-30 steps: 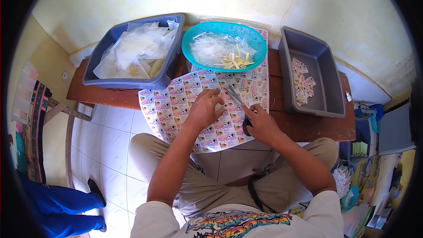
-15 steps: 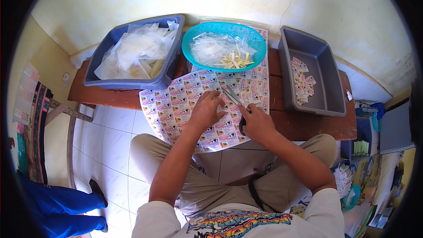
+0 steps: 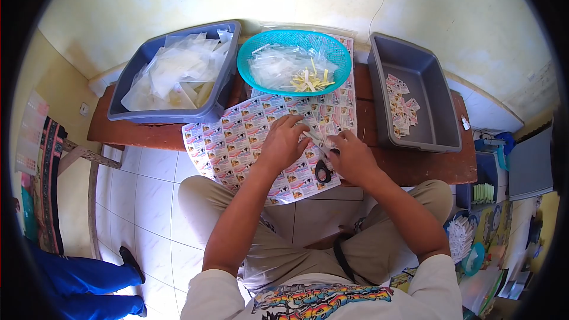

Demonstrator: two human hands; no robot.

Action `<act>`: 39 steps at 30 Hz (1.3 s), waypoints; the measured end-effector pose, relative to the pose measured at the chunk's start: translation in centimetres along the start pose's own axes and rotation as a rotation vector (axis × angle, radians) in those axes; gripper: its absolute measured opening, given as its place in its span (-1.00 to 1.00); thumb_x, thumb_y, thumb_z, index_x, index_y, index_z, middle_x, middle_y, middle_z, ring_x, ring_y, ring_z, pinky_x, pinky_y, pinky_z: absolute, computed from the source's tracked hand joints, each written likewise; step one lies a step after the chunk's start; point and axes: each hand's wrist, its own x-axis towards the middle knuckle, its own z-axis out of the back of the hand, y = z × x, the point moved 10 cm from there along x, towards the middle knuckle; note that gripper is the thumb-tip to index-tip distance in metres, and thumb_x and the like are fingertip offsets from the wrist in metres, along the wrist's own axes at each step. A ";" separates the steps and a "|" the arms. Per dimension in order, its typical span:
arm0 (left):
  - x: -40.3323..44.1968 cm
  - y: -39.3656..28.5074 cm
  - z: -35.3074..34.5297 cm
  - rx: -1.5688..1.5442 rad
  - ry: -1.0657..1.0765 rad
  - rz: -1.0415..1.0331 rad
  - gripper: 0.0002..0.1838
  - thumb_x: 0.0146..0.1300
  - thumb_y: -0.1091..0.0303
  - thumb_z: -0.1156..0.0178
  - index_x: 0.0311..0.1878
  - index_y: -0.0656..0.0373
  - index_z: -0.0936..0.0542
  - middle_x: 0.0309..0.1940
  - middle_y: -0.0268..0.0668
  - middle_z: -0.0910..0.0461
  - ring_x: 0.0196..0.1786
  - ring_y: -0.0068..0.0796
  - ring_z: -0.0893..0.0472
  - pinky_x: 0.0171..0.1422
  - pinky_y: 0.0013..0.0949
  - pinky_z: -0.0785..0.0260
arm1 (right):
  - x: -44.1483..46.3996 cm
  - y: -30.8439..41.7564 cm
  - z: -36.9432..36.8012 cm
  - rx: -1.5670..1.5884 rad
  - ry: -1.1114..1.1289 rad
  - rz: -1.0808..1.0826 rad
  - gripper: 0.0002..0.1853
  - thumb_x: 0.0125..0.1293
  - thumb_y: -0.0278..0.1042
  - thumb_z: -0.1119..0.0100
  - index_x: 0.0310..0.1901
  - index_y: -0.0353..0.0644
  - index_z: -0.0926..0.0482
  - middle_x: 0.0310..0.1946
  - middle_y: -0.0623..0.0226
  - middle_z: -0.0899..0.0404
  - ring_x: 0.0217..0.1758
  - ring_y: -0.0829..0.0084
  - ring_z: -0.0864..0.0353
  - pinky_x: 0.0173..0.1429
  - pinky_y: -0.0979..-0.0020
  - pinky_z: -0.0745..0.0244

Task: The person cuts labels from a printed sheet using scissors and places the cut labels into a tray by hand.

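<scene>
On the sheet of small printed labels (image 3: 228, 136), my left hand (image 3: 283, 145) rests with its fingers bent and its thumb and forefinger apart, close to the blade end of the scissors (image 3: 323, 170). My right hand (image 3: 357, 159) is bent over the upper black handle loop, which its fingers partly hide. The lower loop shows uncovered against the sheet. The pale blades point up and left between both hands. Whether the left fingertips touch the blades is unclear.
A teal basket (image 3: 244, 71) holds clear plastic pieces and yellow strips. Plastic bags fill the grey tub (image 3: 216, 106) at left; cut labels lie in the grey tub (image 3: 435, 106) at right. They stand on a wooden bench (image 3: 142, 133). A person's blue-trousered legs (image 3: 89, 269) show lower left.
My right hand has shifted right, baring the lower handle loop. The scissors' blades have moved down toward me. My left hand has moved slightly up and right, nearer the blades.
</scene>
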 end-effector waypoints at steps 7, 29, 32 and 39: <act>2.1 -0.6 -3.4 -0.065 0.035 -0.045 -0.59 0.27 0.53 -0.41 0.20 0.16 -0.73 0.33 -0.10 -0.69 0.40 0.03 -0.63 0.52 0.02 -0.47 | 1.9 -5.3 0.3 0.020 -0.186 -0.112 -0.47 0.37 -0.16 -0.51 0.21 -0.35 -0.64 0.14 -0.12 -0.61 0.12 -0.20 -0.75 0.18 -0.10 -0.71; 2.1 -1.0 -5.0 -0.044 0.148 -0.001 -0.46 0.25 0.41 -0.50 0.33 0.05 -0.68 0.29 -0.17 -0.63 0.41 0.01 -0.56 0.57 0.02 -0.41 | 5.0 -5.6 0.1 0.344 -0.228 -0.088 -0.71 0.36 -0.45 -0.43 0.06 -0.24 -0.60 -0.20 -0.04 -0.79 -0.08 -0.13 -0.83 0.04 -0.03 -0.68; 2.0 -1.6 -3.2 -0.054 0.082 -0.040 -0.39 0.25 0.37 -0.53 0.39 0.04 -0.64 0.41 -0.16 -0.58 0.47 0.02 -0.54 0.59 0.02 -0.40 | 4.3 -4.2 2.8 0.373 -0.335 -0.028 -0.78 0.42 -0.53 -0.34 0.07 -0.26 -0.67 -0.24 0.02 -0.78 -0.17 0.06 -0.87 -0.09 0.10 -0.71; 1.6 -4.0 1.3 -0.110 -0.072 -0.152 -0.32 0.18 0.34 -0.60 0.40 0.10 -0.63 0.41 -0.17 -0.63 0.46 0.01 -0.57 0.57 0.02 -0.43 | 4.1 -4.5 2.0 0.736 -0.194 -0.074 -0.74 0.58 -0.45 -0.30 0.22 -0.16 -0.76 -0.23 0.35 -0.77 -0.34 0.60 -0.77 -0.27 0.45 -0.70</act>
